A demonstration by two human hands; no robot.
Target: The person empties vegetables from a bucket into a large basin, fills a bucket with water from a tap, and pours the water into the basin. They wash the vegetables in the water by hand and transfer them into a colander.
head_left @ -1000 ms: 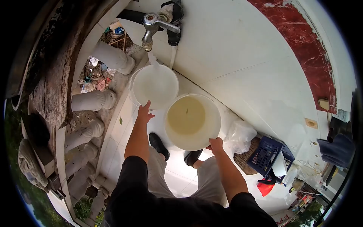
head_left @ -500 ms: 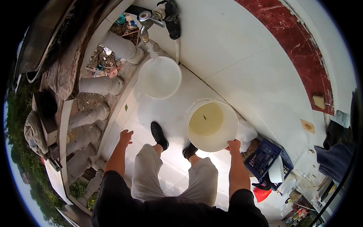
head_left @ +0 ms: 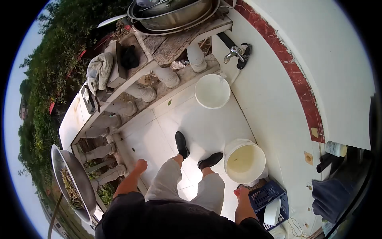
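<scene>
My left hand [head_left: 140,165] hangs over the tiled floor, away from the buckets; its fingers look foreshortened and I see nothing in it. My right hand [head_left: 241,192] is just below the rim of a white bucket [head_left: 260,167], beside a blue crate, with its fingers apart and no object in them. Yellowish water [head_left: 242,158] with a small dark leaf in it fills part of this bucket. A second white bucket [head_left: 212,91] stands under the metal tap [head_left: 234,52], holding clear water. No stream shows at the spout.
A blue plastic crate [head_left: 268,194] holds a white container [head_left: 272,212]. Several stone balusters [head_left: 145,92] line the left side under a ledge. Metal pans [head_left: 171,18] sit on a wooden board. A metal basin [head_left: 81,181] with dry plant stalks is at left.
My view has turned and the scene has shifted. My right hand has come off the rim of the yellowish-water bucket. The stream from the tap has stopped. My right foot has stepped sideways.
</scene>
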